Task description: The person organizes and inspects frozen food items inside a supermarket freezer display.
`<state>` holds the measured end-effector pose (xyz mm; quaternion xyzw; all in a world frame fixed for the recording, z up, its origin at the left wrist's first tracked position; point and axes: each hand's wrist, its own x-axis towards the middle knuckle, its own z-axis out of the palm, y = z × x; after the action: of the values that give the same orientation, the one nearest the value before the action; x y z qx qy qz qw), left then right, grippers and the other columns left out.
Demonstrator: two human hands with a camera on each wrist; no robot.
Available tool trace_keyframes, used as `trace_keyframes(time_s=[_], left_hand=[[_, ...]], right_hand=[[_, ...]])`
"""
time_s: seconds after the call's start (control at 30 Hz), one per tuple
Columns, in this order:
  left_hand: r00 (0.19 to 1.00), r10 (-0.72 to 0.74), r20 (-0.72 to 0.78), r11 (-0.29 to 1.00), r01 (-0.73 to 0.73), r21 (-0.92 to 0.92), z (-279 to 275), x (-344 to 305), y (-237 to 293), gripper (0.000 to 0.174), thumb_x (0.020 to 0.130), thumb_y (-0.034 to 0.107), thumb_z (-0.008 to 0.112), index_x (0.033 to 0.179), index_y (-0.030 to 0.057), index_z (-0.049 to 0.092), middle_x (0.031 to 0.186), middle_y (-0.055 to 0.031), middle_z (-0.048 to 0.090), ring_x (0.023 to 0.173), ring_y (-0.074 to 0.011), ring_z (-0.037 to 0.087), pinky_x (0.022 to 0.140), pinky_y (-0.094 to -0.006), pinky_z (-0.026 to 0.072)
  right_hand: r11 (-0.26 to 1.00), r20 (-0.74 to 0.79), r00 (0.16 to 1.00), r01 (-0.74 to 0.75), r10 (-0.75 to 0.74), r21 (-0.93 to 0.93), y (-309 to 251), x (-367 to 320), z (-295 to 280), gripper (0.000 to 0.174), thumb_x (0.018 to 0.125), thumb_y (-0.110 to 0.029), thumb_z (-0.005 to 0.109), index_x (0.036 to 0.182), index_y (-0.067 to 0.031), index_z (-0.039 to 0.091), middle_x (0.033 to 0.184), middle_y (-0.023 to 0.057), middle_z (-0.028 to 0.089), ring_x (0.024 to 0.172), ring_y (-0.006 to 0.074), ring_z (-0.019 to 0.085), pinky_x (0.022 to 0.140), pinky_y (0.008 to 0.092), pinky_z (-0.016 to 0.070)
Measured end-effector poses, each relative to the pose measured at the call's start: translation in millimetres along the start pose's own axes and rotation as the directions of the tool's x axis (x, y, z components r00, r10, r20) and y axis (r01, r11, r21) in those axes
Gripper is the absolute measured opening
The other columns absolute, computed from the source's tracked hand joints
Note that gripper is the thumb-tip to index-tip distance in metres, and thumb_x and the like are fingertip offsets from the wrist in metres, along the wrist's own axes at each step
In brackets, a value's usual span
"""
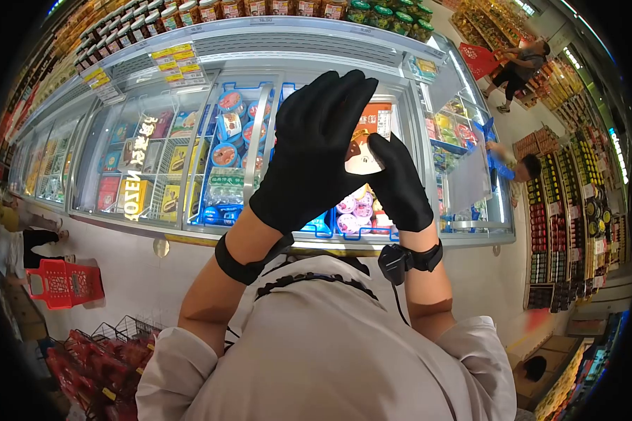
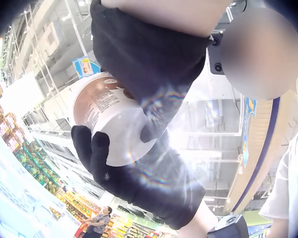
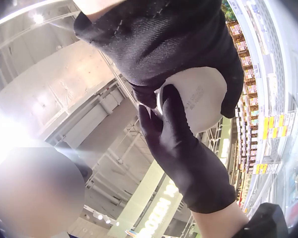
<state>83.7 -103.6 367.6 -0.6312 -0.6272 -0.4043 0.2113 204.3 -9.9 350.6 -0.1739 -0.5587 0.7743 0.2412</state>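
Both hands wear black gloves and hold a round white-and-brown ice cream tub (image 2: 105, 111) between them, raised over an open-top freezer (image 1: 260, 52). My left hand (image 1: 316, 151) grips one side, its fingers pointing away from me in the head view. On the other side, my right hand (image 1: 402, 186) curls its fingers around the tub. A brown-and-white printed surface (image 1: 362, 160) shows between the hands. Small print marks the tub's pale base (image 3: 197, 99), which faces the right wrist camera. Parts of the side and rim are hidden behind the gloves.
Stacked blue-and-red tubs (image 1: 226, 154) and pink-and-white cups (image 1: 354, 214) lie in the freezer's baskets. Jars (image 1: 211, 10) line the shelf above. A red shopping basket (image 1: 64, 283) stands on the floor at left. Another person (image 1: 523, 63) is in the aisle at upper right.
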Motion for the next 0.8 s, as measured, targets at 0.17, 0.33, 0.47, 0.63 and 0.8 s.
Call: trace_keyframes(time_s=[0.17,0.33,0.47,0.63,0.8], left_hand=[[0.997,-0.005,-0.076,0.997,-0.001,-0.079,2.5,-2.8,-5.0,0.092,0.063,0.039,0.079,0.137,0.0041,0.036,0.137,-0.0153,0.041,0.127,-0.034,0.037,0.105,-0.0456,0.0266],[0.995,-0.076,-0.072,0.985,0.063,-0.163,1.0,-7.4,-9.6,0.095,0.061,0.03,0.081,0.138,0.0022,0.032,0.138,-0.0184,0.038,0.128,-0.0358,0.035,0.106,-0.0452,0.0267],[0.991,-0.122,-0.054,0.978,0.11,-0.178,2.6,-15.8,-19.3,0.102,0.054,0.024,0.087,0.138,0.0039,0.031,0.137,-0.0171,0.039,0.126,-0.034,0.04,0.105,-0.0423,0.032],[0.987,-0.159,0.004,0.977,0.158,-0.14,16.9,-38.1,-32.0,0.104,0.056,0.027,0.087,0.138,0.0042,0.028,0.136,-0.0161,0.039,0.125,-0.0329,0.041,0.104,-0.0417,0.0345],[0.943,-0.306,0.128,0.918,0.328,-0.221,55.5,-60.4,-57.6,0.101,0.056,0.027,0.087,0.137,0.0049,0.031,0.129,-0.015,0.044,0.122,-0.0319,0.042,0.102,-0.0416,0.0358]], right_hand=[[0.975,0.074,0.997,0.013,-0.03,0.223,3.8,-0.4,-1.8,0.043,0.091,-0.023,0.053,0.127,-0.0009,0.045,0.116,0.0106,0.058,0.105,0.0191,0.059,0.089,0.0308,0.048],[0.993,0.068,0.991,0.12,-0.118,-0.017,19.4,1.5,-10.3,0.039,0.093,-0.025,0.05,0.123,-0.0006,0.048,0.116,0.0115,0.059,0.106,0.0207,0.059,0.09,0.0324,0.0483],[0.938,0.097,0.993,0.035,-0.072,0.344,24.8,3.4,-9.3,0.038,0.095,-0.027,0.045,0.121,-0.0003,0.049,0.117,0.0117,0.058,0.107,0.0215,0.059,0.09,0.034,0.0496],[0.998,0.025,0.998,0.059,-0.058,-0.03,54.2,8.6,-16.3,0.038,0.094,-0.022,0.049,0.125,-0.0017,0.045,0.119,0.0121,0.056,0.108,0.0206,0.058,0.089,0.0328,0.0499],[0.945,0.085,0.995,-0.077,0.052,0.319,85.8,25.5,-29.9,0.036,0.095,-0.013,0.048,0.128,0.0015,0.042,0.118,0.0141,0.056,0.109,0.0208,0.058,0.086,0.0314,0.0522]])
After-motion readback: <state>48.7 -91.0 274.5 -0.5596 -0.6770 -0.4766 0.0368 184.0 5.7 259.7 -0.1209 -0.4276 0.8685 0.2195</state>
